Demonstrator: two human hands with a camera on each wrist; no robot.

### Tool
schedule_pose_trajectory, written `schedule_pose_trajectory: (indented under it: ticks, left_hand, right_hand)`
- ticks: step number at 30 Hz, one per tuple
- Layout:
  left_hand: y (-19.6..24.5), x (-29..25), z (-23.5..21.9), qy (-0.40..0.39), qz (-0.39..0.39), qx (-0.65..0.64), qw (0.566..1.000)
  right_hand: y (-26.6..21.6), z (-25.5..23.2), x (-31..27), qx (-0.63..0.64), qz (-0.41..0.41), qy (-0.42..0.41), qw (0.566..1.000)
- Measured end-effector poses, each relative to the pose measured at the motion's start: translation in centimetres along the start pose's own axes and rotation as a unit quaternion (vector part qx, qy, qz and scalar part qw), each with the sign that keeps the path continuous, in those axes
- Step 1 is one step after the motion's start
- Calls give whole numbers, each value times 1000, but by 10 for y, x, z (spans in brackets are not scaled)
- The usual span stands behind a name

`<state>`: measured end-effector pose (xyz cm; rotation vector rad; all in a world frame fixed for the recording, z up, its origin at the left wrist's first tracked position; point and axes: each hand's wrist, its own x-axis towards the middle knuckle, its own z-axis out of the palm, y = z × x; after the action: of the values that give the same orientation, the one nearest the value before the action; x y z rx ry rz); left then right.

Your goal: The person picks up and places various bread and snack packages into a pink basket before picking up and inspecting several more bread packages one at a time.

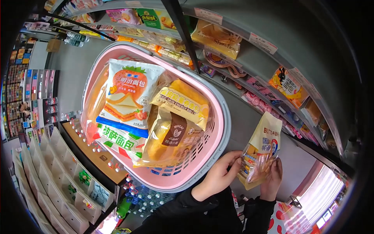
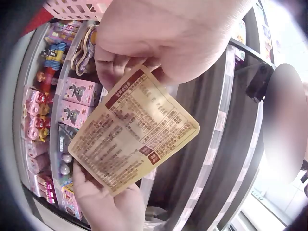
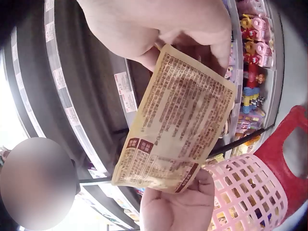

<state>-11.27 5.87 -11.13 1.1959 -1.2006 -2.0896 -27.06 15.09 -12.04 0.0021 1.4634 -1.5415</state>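
Both hands hold a cream-coloured snack pack with a clear window, tilted in front of the shelf. In the head view my left hand pinches its left edge and my right hand grips its lower right edge. The wrist views show the pack's back, densely printed with brown text. Left of the hands is a pink basket with a grey rim. Inside it lie several bread packs, among them a white strawberry sandwich bread, egg skin energy rolls and a wheat bread pack.
A shelf with packaged snacks and price tags runs along the top and right. Grey bins and bottled drinks stand lower left. Toys and pink boxes fill lower shelf levels. A red plastic part adjoins the basket.
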Motion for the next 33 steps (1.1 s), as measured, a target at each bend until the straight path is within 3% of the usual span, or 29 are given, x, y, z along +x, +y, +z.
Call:
schedule_pose_trajectory:
  ticks: [2, 9, 14, 18, 20, 33]
  left_hand:
    - [2, 0, -1, 0, -9, 9, 1000]
    - [7, -1, 1, 12, 5, 29, 999]
    - [14, -6, 8, 9, 9, 85, 996]
    - [37, -20, 21, -18, 25, 54, 998]
    - [50, -29, 29, -38, 32, 38, 998]
    - [68, -45, 70, -76, -11, 44, 996]
  right_hand:
    - [3, -2, 1, -5, -1, 35, 999]
    - [-3, 2, 1, -3, 14, 10, 1000]
    - [-5, -10, -13, 18, -16, 23, 999]
    - [-30, -13, -35, -10, -74, 44, 996]
    - [-52, -9, -48, 12, -29, -14, 999]
    - [-83, -50, -82, -10, -6, -37, 999]
